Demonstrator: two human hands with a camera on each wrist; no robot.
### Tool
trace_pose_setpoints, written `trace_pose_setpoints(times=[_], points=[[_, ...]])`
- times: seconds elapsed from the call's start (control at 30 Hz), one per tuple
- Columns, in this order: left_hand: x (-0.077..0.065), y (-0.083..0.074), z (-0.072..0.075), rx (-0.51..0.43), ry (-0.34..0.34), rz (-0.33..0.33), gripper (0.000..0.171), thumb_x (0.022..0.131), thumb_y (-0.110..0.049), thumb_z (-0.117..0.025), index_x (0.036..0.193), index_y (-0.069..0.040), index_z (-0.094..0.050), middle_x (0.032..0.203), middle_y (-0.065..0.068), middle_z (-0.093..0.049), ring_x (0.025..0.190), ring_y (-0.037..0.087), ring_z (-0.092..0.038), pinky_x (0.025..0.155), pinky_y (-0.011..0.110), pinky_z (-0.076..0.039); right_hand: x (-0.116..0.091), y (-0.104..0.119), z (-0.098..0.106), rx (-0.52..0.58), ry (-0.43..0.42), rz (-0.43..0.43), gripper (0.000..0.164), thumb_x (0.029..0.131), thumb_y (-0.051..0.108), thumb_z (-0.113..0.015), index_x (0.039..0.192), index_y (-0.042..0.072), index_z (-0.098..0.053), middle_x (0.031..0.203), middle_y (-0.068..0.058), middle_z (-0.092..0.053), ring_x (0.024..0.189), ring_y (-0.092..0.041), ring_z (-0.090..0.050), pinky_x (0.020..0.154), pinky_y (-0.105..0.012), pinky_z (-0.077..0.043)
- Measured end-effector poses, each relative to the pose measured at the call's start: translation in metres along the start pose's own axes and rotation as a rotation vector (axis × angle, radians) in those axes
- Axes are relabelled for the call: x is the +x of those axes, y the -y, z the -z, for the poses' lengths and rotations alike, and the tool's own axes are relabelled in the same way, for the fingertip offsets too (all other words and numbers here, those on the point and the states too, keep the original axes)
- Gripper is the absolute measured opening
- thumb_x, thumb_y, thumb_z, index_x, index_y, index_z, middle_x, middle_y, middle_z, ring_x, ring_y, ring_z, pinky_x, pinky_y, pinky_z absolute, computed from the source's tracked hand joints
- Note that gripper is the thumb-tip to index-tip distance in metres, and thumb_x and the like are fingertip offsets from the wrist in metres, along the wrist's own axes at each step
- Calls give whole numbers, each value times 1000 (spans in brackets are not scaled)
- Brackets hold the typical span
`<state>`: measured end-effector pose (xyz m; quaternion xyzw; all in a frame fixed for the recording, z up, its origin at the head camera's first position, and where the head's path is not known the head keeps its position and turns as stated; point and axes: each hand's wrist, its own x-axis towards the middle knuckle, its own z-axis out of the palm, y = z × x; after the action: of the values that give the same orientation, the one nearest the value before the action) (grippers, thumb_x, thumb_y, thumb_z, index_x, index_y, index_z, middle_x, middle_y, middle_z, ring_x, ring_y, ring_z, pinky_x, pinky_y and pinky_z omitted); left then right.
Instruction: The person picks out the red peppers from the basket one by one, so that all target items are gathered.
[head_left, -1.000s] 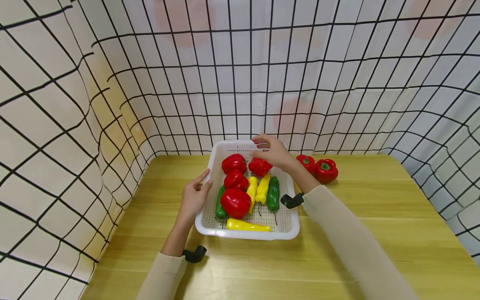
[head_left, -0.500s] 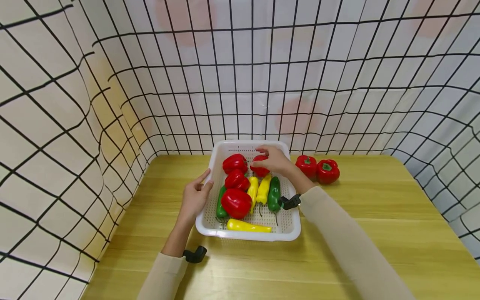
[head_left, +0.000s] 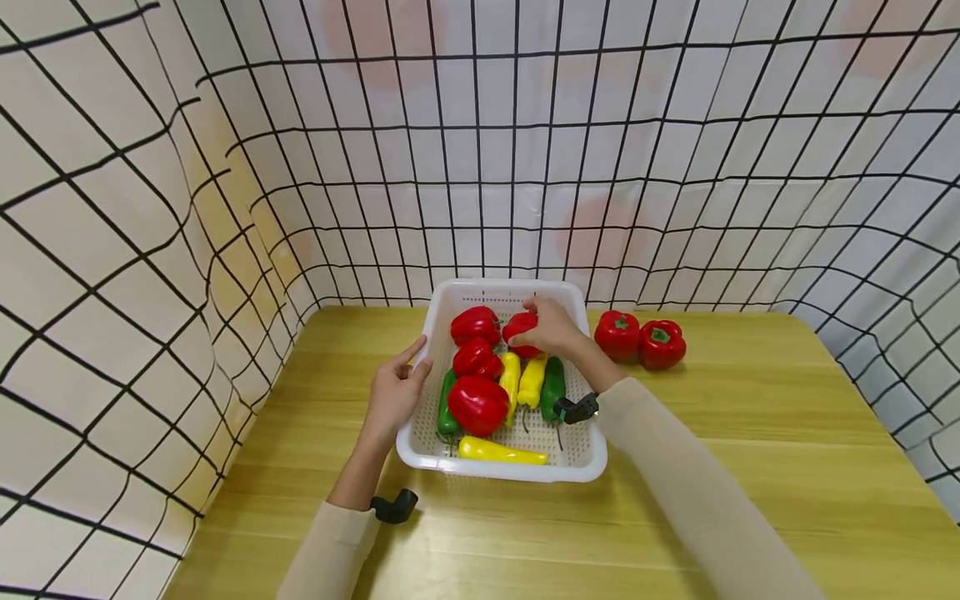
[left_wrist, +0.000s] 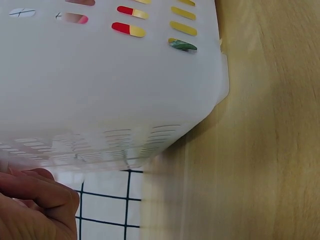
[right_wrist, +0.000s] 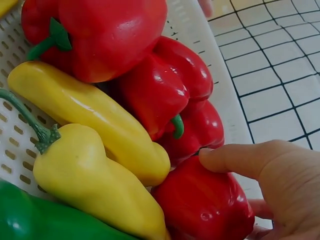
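Left rim of white basket (head_left: pixel 501 472) gripped by left hand (head_left: pixel 393 390). Inside, toward far right corner, red pepper (right_wrist: pixel 200 202) pinched by right hand (head_left: pixel 553 328).

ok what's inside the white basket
Four red peppers, three yellow ones and two green ones. The right hand covers part of one red pepper; whatever lies beneath the peppers is hidden.

2 arms extend forward, the left forearm (head_left: pixel 352 479) and right forearm (head_left: pixel 690 467) behind the fingers. The left hand (head_left: pixel 392 392) grips, thumb spread from index finger, other fingers (left_wrist: pixel 55 197) bent. The right hand (head_left: pixel 552 327) pinches, thumb (right_wrist: pixel 217 159) opposite fingers, wrist behind and right of them.
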<state>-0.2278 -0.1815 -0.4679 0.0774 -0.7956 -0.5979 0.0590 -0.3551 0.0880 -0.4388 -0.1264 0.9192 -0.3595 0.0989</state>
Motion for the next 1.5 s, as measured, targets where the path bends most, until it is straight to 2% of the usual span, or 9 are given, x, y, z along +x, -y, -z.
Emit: trace_pose_setpoints(times=[0.2, 0.33, 0.47, 0.6, 0.77, 0.97, 1.17, 1.37, 1.5], points=[[0, -1, 0, 8, -3, -4, 43, 101, -31, -67, 143, -36, -62, 71, 2, -53, 57, 13, -50, 52, 26, -52, -1, -1, 1, 47, 3, 1, 71, 82, 22, -81, 143, 3, -49, 141, -21, -54, 122, -36, -56, 104, -47, -55], [-1, -2, -1, 8, -7, 0, 43, 100, -31, -68, 143, -35, -62, 72, 2, -55, 58, 12, -53, 54, 27, -53, -2, -1, 1, 83, 5, -10, 71, 80, 23, -83, 139, 6, -48, 143, -21, -53, 121, -37, -58, 101, -48, -57], [-1, -2, -2, 8, -13, 3, 43, 100, -31, -68, 142, -35, -63, 72, 2, -55, 58, 12, -52, 54, 27, -53, -3, 0, 2, 66, 1, -10, 78, 78, 29, -88, 141, 6, -47, 146, -20, -52, 124, -37, -57, 103, -49, -56], [0, -3, -2, 6, -14, 7, 43, 100, -31, -68, 142, -35, -63, 73, 3, -56, 59, 12, -54, 54, 27, -54, -5, 2, 3, 30, 8, 2, 78, 79, 33, -88, 141, 5, -50, 142, -20, -55, 123, -37, -57, 100, -49, -57], [0, -3, -2, 5, -14, 7, 42, 100, -31, -68, 142, -35, -63, 73, 3, -56, 59, 13, -54, 54, 27, -54, -8, 6, 4, 56, 6, 24, 73, 79, 33, -88, 139, 9, -52, 143, -19, -55, 124, -37, -57, 96, -49, -59], [0, -3, -2, 3, -20, -7, 42, 100, -32, -68, 142, -34, -63, 70, 1, -52, 57, 12, -49, 52, 24, -49, -11, 11, 6, 71, -2, 51, 77, 78, 34, -89, 140, 11, -51, 144, -17, -54, 126, -35, -55, 95, -49, -60], [-1, -4, -2, 2, -12, -2, 42, 100, -30, -68, 142, -34, -63, 70, 1, -53, 57, 13, -50, 53, 25, -50, -18, 14, 14, 46, 23, 85, 82, 78, 35, -89, 146, 8, -51, 145, -17, -53, 124, -36, -58, 93, -47, -61], [0, -4, -2, 12, -7, -7, 43, 101, -32, -67, 143, -35, -62, 71, 2, -53, 59, 14, -51, 54, 25, -51, -28, 21, 25, 104, 6, 112, 72, 78, 32, -89, 138, 14, -54, 140, -15, -57, 123, -37, -59, 89, -48, -62], [0, -3, -1, 15, -11, -7, 43, 101, -32, -67, 143, -35, -62, 71, 2, -53, 59, 14, -50, 54, 25, -50, -37, 25, 32, 130, -5, 143, 71, 78, 31, -88, 138, 15, -54, 139, -12, -59, 127, -37, -58, 89, -49, -62]])
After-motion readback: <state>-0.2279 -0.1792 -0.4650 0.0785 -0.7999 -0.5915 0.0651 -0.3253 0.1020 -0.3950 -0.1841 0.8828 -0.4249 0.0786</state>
